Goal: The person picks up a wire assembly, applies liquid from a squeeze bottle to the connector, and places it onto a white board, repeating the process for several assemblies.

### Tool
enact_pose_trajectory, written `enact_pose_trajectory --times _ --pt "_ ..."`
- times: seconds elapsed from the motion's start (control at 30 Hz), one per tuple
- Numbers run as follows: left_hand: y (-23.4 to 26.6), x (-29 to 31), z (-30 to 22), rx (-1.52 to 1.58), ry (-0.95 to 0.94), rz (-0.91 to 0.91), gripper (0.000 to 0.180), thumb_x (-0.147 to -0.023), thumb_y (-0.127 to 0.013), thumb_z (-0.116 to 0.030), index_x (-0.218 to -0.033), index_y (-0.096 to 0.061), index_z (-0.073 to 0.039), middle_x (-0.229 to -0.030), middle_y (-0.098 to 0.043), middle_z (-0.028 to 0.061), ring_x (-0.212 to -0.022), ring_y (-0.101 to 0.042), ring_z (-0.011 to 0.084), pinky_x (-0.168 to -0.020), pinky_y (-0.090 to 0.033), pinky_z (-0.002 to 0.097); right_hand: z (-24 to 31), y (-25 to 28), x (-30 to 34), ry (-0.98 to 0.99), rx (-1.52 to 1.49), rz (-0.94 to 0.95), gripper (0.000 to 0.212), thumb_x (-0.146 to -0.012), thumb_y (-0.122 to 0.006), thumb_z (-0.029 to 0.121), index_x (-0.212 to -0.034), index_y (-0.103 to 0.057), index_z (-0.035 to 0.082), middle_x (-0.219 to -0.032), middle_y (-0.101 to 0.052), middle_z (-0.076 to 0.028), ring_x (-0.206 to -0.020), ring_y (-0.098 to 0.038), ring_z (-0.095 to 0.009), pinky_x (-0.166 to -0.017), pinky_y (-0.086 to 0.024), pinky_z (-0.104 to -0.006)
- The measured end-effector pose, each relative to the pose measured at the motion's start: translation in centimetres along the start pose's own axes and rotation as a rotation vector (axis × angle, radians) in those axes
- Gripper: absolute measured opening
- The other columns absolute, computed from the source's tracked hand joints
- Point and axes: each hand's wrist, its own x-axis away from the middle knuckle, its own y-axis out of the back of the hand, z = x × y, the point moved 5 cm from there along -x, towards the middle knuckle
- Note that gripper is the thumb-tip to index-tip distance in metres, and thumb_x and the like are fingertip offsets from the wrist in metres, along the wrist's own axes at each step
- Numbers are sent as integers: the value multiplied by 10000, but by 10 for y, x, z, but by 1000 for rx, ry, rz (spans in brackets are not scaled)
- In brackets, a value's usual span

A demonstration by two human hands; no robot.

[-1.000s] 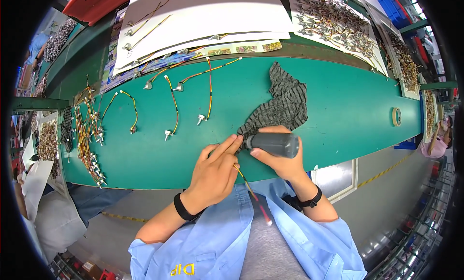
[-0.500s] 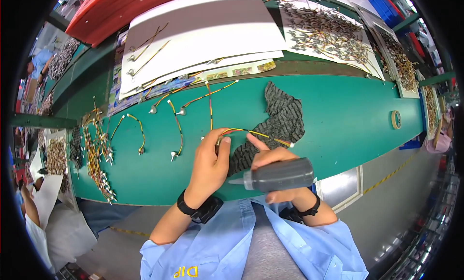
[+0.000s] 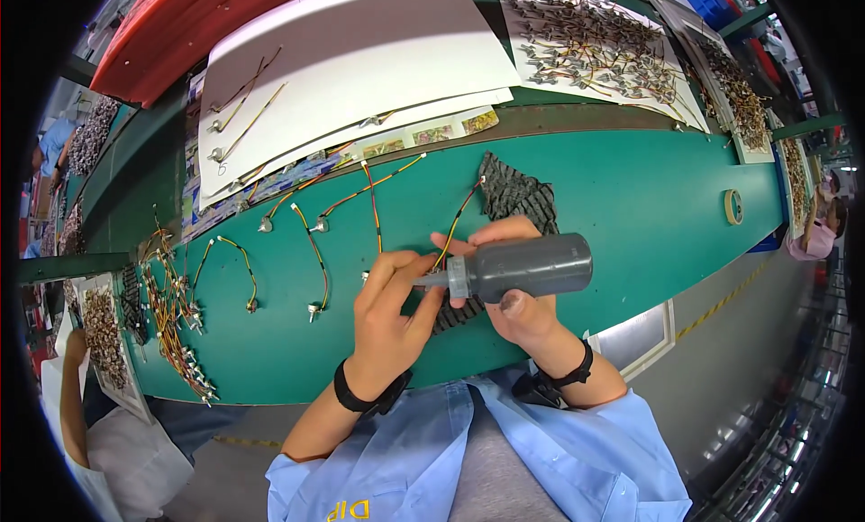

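Note:
My right hand [image 3: 515, 304] grips a dark grey squeeze bottle [image 3: 527, 267] lying sideways, its nozzle pointing left. My left hand [image 3: 389, 313] pinches one end of a red, yellow and black wire lead [image 3: 458, 217] right at the nozzle tip. The lead arcs up and away over a dark ribbed cloth [image 3: 517, 197] lying on the green table [image 3: 631, 197]. Both wrists wear black bands.
Several similar wire leads [image 3: 314, 242] lie spread on the table to the left, and a bundle [image 3: 176, 319] at the far left. White sheets [image 3: 360, 62] and trays of parts [image 3: 595, 35] sit beyond. A tape roll [image 3: 733, 206] lies right. Other people work at both sides.
The bottle rose from the table to a sideways hold. My left hand picked a lead up and brought its end to the nozzle.

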Motion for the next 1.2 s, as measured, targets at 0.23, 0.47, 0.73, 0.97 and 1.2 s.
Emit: enact_pose_trajectory --times 0.23,0.47,0.73,0.97,1.2 --pt "-11 -1 16 388 190 119 205 -827 -681 39 -1026 -637 59 -999 -630 132 -804 -665 191 -755 -531 290 1 2 -31 -133 -17 53 645 -782 -773 397 -1173 -462 -11 -850 -608 -114 -670 -614 -152 -624 -527 -286" --pt "-28 -8 34 935 468 46 177 -886 -625 65 -1062 -619 73 -1045 -676 120 -920 -666 152 -850 -523 284 0 3 -49 -161 109 127 653 -757 -797 397 -1132 -499 -48 -883 -618 -127 -694 -629 -152 -620 -529 -278" --pt "-28 0 59 757 416 93 198 -897 -608 53 -1088 -559 45 -1068 -659 171 -937 -657 190 -785 -550 330 -4 11 -56 -193 115 0 674 -743 -803 425 -1119 -510 -53 -861 -621 -137 -692 -634 -170 -625 -539 -313" --pt "-27 -10 54 820 453 53 224 -882 -617 60 -1088 -537 31 -1048 -645 176 -917 -657 203 -752 -546 317 8 48 -39 390 429 168 734 -649 -872 444 -1100 -550 -38 -816 -610 -87 -607 -570 -187 -550 -453 -325" --pt "-23 -7 60 740 295 -7 241 -864 -616 70 -1089 -538 32 -990 -621 162 -866 -643 227 -754 -533 328 18 34 -41 441 589 301 781 -617 -883 489 -1093 -544 -29 -683 -574 -104 -515 -531 -238 -510 -437 -354"
